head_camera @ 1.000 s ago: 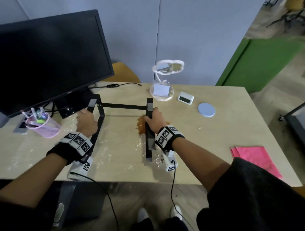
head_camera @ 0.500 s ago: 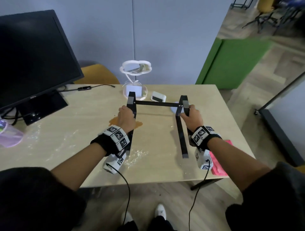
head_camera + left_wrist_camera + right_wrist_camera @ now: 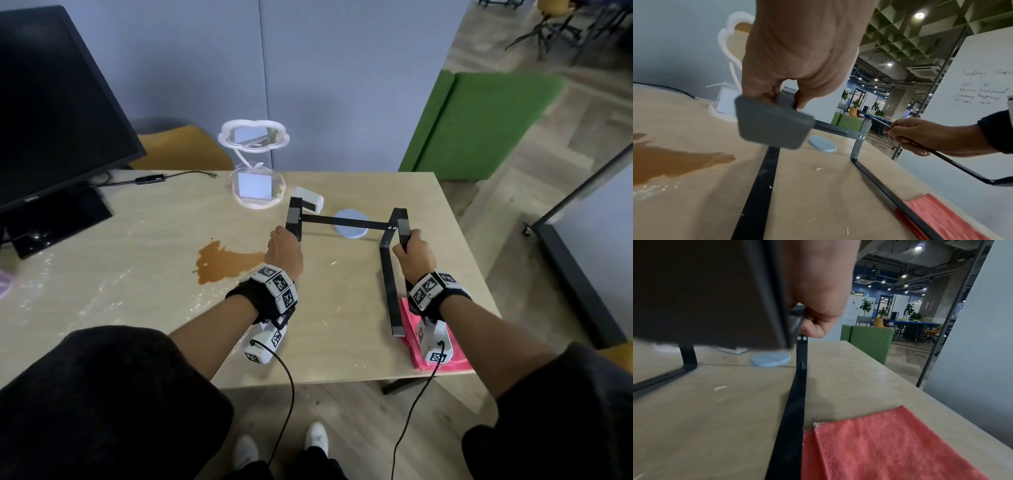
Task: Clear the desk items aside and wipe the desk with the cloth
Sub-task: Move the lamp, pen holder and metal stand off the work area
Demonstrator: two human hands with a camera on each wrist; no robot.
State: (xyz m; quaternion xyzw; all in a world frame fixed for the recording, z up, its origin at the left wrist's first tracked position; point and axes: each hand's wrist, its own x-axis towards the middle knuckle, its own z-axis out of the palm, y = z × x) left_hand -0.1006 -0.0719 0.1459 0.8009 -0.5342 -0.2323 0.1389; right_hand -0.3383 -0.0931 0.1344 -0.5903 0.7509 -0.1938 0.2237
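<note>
— both hands are on that black stand (image 3: 346,224). left hand (image 3: 284,255) curls round its left upright, centre of the frame.
— and the right hand (image 3: 414,255)?
— fingers wrapped round the right upright, centre right.
— where's the cloth (image 3: 411,325)?
— pink, lower right of the desk (image 3: 137,274), its left edge touching the stand's right foot.
— that brown spill (image 3: 222,262)?
— just left of the left wrist. blue disc (image 3: 351,224) sits behind the crossbar.
</note>
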